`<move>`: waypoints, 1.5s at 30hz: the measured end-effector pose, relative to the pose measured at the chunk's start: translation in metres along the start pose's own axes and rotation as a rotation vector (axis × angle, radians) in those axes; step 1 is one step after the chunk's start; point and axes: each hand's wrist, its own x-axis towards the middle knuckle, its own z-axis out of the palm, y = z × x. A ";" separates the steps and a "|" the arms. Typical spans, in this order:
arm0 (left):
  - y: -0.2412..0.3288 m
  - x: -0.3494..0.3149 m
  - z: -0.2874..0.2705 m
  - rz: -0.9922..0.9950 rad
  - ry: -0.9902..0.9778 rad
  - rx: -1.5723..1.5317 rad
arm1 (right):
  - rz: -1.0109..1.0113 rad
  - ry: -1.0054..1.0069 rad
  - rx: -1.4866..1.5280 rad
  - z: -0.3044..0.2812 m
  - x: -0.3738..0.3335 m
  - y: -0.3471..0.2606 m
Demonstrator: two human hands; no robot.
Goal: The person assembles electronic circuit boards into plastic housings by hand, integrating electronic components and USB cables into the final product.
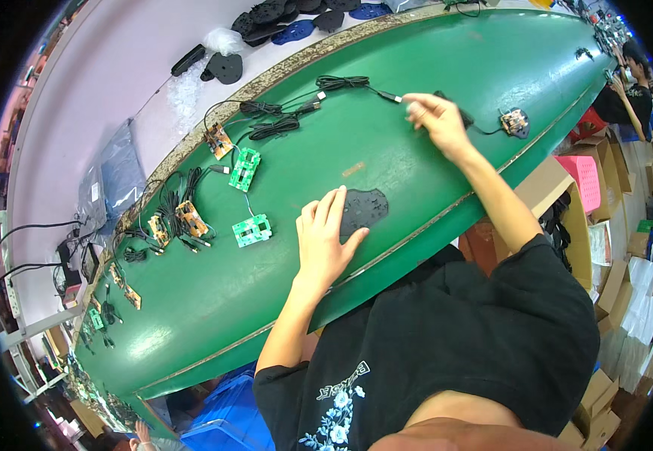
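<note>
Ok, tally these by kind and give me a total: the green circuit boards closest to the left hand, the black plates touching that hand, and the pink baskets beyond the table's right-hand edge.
Green circuit boards: 2
Black plate: 1
Pink basket: 1
Total: 4

On the green worktop (432,68) lie cables (343,82); circuit boards (244,170); a black plate (366,210)

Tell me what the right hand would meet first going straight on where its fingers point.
The right hand would likely meet the white cable plug just past its fingertips, though it might pass above; height is unclear.
</note>
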 end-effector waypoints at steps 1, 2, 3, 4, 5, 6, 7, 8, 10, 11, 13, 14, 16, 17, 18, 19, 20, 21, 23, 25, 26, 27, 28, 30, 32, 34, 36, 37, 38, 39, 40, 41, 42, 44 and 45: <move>-0.001 0.000 -0.001 -0.007 -0.007 0.001 | -0.053 0.055 0.036 -0.009 0.002 -0.003; -0.003 0.001 -0.002 0.004 0.010 -0.018 | -0.031 0.027 0.003 -0.009 -0.004 -0.003; -0.003 0.001 -0.002 0.008 0.025 -0.040 | -0.054 -0.040 0.031 0.004 -0.016 -0.008; -0.004 0.001 0.001 -0.013 0.061 -0.056 | -0.089 -0.133 -0.035 0.026 -0.033 -0.019; -0.001 -0.001 0.000 -0.042 0.087 -0.020 | -0.122 -0.226 -0.099 0.048 -0.050 -0.032; 0.001 -0.004 0.004 -0.061 0.121 0.002 | -0.262 -0.320 -0.179 0.062 -0.061 -0.038; 0.002 -0.005 0.005 -0.076 0.161 0.029 | -0.411 -0.413 -0.258 0.074 -0.067 -0.042; 0.002 -0.007 0.008 -0.078 0.153 0.027 | -0.461 -0.414 -0.393 0.081 -0.075 -0.037; 0.004 -0.010 0.011 -0.107 0.196 0.036 | -0.419 -0.417 -0.449 0.090 -0.076 -0.026; 0.004 -0.010 0.011 -0.110 0.195 0.040 | -0.434 -0.420 -0.506 0.092 -0.075 -0.023; 0.003 -0.011 0.010 -0.111 0.187 0.016 | -0.455 -0.440 -0.503 0.092 -0.075 -0.022; 0.002 -0.011 0.009 -0.117 0.189 0.020 | -0.475 -0.453 -0.505 0.093 -0.075 -0.022; 0.003 -0.011 0.010 -0.100 0.205 0.032 | -0.474 -0.460 -0.508 0.092 -0.076 -0.021; 0.003 -0.012 0.009 -0.105 0.207 0.034 | -0.473 -0.463 -0.511 0.093 -0.076 -0.021; 0.003 -0.013 0.007 -0.113 0.193 0.016 | -0.475 -0.466 -0.507 0.094 -0.077 -0.022; 0.003 -0.014 0.005 -0.122 0.180 0.000 | -0.488 -0.464 -0.516 0.096 -0.077 -0.024; 0.002 -0.017 0.000 -0.129 0.181 0.008 | -0.502 -0.462 -0.524 0.098 -0.077 -0.026; -0.002 -0.018 -0.007 -0.057 0.226 0.033 | -0.507 -0.460 -0.514 0.096 -0.077 -0.027; -0.015 -0.025 -0.033 -0.016 0.264 0.109 | -0.457 -0.470 -0.527 0.091 -0.076 -0.027; -0.036 -0.030 -0.058 -0.132 0.247 0.262 | -0.456 -0.471 -0.525 0.087 -0.076 -0.027; -0.050 -0.032 -0.068 -0.156 0.171 0.306 | -0.469 -0.452 -0.540 0.087 -0.076 -0.025; -0.065 -0.034 -0.072 -0.111 0.118 0.306 | -0.482 -0.441 -0.558 0.087 -0.077 -0.025; -0.074 -0.037 -0.075 -0.110 0.093 0.285 | -0.495 -0.446 -0.556 0.087 -0.076 -0.027; -0.082 -0.039 -0.080 -0.080 0.126 0.274 | -0.473 -0.467 -0.526 0.093 -0.076 -0.028; -0.079 -0.040 -0.080 -0.070 0.194 0.194 | -0.458 -0.474 -0.488 0.093 -0.076 -0.027; -0.069 -0.043 -0.088 -0.052 0.235 0.154 | -0.442 -0.466 -0.499 0.092 -0.076 -0.029; -0.053 -0.051 -0.093 -0.146 0.289 -0.224 | -0.434 -0.473 -0.502 0.092 -0.077 -0.031; -0.045 -0.055 -0.091 -0.146 0.293 -0.225 | -0.429 -0.437 -0.460 0.090 -0.077 -0.031; -0.036 -0.058 -0.088 -0.164 0.380 -0.458 | -0.425 -0.403 -0.417 0.088 -0.077 -0.031; -0.029 -0.061 -0.087 -0.180 0.466 -0.689 | -0.429 -0.407 -0.417 0.087 -0.078 -0.030; -0.025 -0.063 -0.088 -0.160 0.480 -0.742 | -0.442 -0.389 -0.417 0.086 -0.080 -0.030; -0.021 -0.063 -0.090 -0.160 0.486 -0.740 | -0.455 -0.372 -0.417 0.086 -0.080 -0.030; -0.017 -0.063 -0.093 -0.139 0.552 -0.811 | -0.458 -0.374 -0.416 0.087 -0.080 -0.029; -0.010 -0.062 -0.104 -0.136 0.680 -0.847 | -0.504 -0.413 -0.498 0.089 -0.078 -0.029; -0.014 -0.062 -0.116 -0.138 0.717 -0.794 | -0.504 -0.410 -0.500 0.090 -0.077 -0.027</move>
